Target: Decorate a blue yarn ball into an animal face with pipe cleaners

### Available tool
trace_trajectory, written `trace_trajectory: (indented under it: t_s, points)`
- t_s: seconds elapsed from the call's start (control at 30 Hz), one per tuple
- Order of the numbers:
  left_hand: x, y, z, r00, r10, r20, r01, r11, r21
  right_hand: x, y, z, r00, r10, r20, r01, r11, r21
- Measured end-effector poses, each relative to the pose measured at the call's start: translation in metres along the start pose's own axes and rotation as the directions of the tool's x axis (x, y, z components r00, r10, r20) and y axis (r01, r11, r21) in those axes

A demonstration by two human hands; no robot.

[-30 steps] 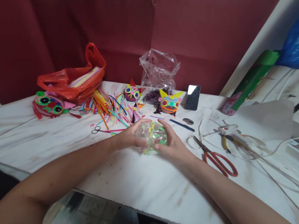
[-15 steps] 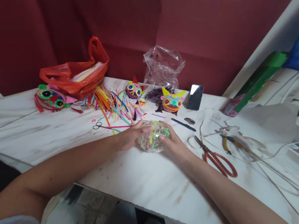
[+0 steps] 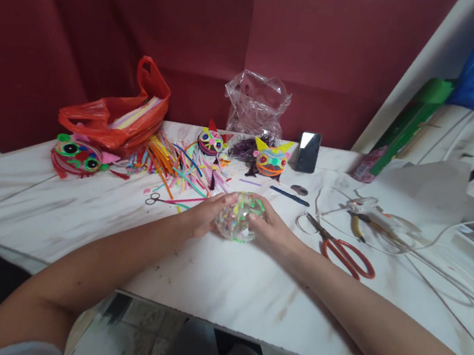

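A clear, rounded ball (image 3: 239, 219) with green, yellow and red bits on or in it sits between my two hands, low over the tabletop. My left hand (image 3: 208, 213) grips it from the left side, fingers curled behind it. On the other side my right hand (image 3: 273, 225) grips it too, the thumb resting on its near face. Just left of my left hand lie small scissors (image 3: 154, 198) and a pink strip (image 3: 187, 199). Beyond the ball rests a dark blue pen-like tool (image 3: 290, 196). Orange-handled scissors (image 3: 347, 256) lie right of my right hand.
Three colourful animal-face figures, one green-eared (image 3: 77, 156), one red-horned (image 3: 212, 141), one yellow-horned (image 3: 271, 160), stand behind. A red bag (image 3: 115, 124), loose chenille-like strips (image 3: 172, 159), a phone (image 3: 308, 152), pliers (image 3: 358, 226) and a white cable (image 3: 431, 248) share the marble-patterned table (image 3: 219, 293).
The ball has turned slightly between my hands, its coloured bits showing differently. Both hands keep their hold, and the whole view has shifted a little.
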State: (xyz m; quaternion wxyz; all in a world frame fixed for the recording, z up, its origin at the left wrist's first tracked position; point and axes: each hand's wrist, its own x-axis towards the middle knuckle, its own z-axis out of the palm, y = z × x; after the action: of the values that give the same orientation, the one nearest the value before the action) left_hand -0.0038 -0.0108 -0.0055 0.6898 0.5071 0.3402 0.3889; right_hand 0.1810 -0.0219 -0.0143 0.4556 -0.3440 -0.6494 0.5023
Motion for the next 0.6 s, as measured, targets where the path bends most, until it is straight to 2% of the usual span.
trace_trajectory:
  t_s: [0.1,0.23,0.43,0.6]
  points:
    - [-0.0012,0.0034,0.0001,0.997,-0.069,-0.045,0.069,0.998,0.011,0.0003,-0.0028,-0.0009,1.0,-0.015,0.02,0.016,0.999,-0.027]
    - [-0.0019,0.0055,0.0014,0.993,-0.117,-0.03,0.117,0.993,0.019,-0.0009,-0.0033,-0.0023,0.999,-0.037,0.034,0.039,0.997,-0.071]
    - [-0.0043,0.0073,0.007,0.992,-0.115,-0.049,0.117,0.993,0.03,-0.0012,-0.0063,-0.0027,0.999,-0.035,0.035,0.037,0.998,-0.044]
    - [-0.0101,0.0108,0.0068,0.999,-0.038,-0.014,0.038,0.999,0.013,0.0022,-0.0096,-0.0077,1.0,0.016,-0.006,-0.016,1.0,0.027]
